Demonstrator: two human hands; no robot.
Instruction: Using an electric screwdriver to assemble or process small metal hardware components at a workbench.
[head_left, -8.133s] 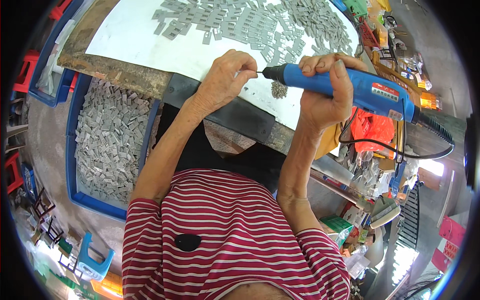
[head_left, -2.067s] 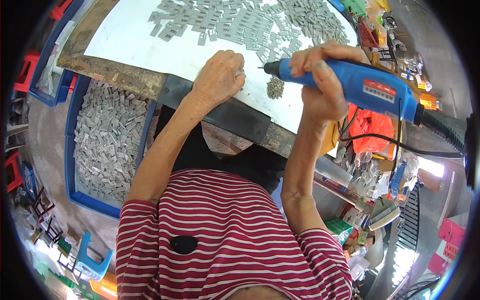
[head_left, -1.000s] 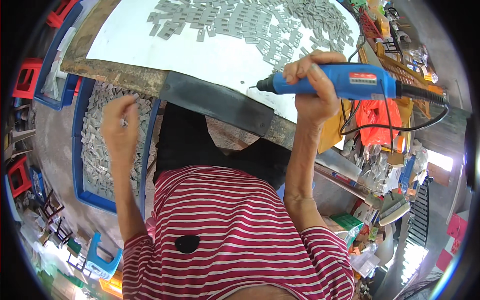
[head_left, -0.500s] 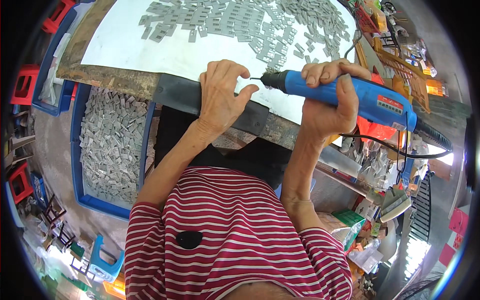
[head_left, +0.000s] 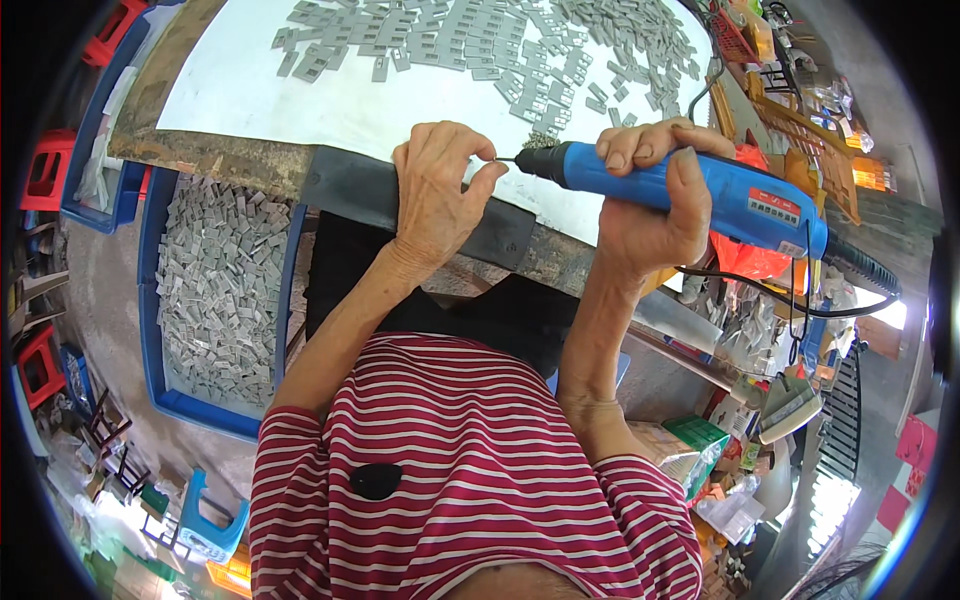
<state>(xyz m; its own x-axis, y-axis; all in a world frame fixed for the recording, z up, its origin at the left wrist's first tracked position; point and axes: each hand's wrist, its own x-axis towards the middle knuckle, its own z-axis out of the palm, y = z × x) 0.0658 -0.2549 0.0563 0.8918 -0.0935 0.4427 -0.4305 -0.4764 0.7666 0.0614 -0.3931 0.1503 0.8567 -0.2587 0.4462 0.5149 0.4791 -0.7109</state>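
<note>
My right hand is wrapped around a blue electric screwdriver, held level with its black nose toward the left. A thin bit sticks out of the nose. At its tip, the thumb and forefinger of my left hand are pinched together; whatever lies between them is too small to make out. Beyond both hands, many small grey rectangular pieces with slots are spread on a white sheet. A little heap of tiny metal parts sits just behind the screwdriver's nose.
A dark strip covers part of the worn wooden table edge. Below it at left stands a blue bin full of grey pieces. The screwdriver's black cable loops at right. Red stools stand at far left.
My left thumb and forefinger have closed from apart into a pinch at the bit's tip. The screwdriver has shifted very slightly left.
</note>
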